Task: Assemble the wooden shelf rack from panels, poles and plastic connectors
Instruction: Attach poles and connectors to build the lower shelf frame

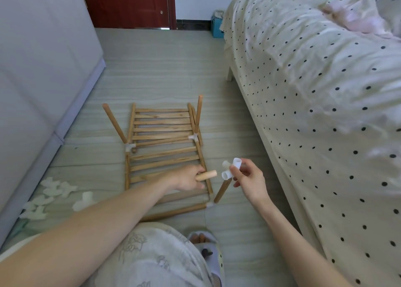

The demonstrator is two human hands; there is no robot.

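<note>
Slatted wooden panels [162,132] lie flat on the floor, joined at the corners by white plastic connectors [130,147]. Upright poles rise from the far-left corner [114,123], the far-right corner [198,115] and the near-right corner [222,191]. My left hand [188,177] grips a short wooden pole [207,175] whose free end points right. My right hand [249,178] pinches a white multi-socket connector [231,168] sitting on top of the near-right pole. A small gap separates the held pole's tip from the connector's open socket.
Several loose white connectors [56,189] are scattered on the floor at the left, beside a grey cabinet [43,69]. A bed with a dotted cover [314,113] fills the right side. My knee and slippered foot [204,241] are at the bottom.
</note>
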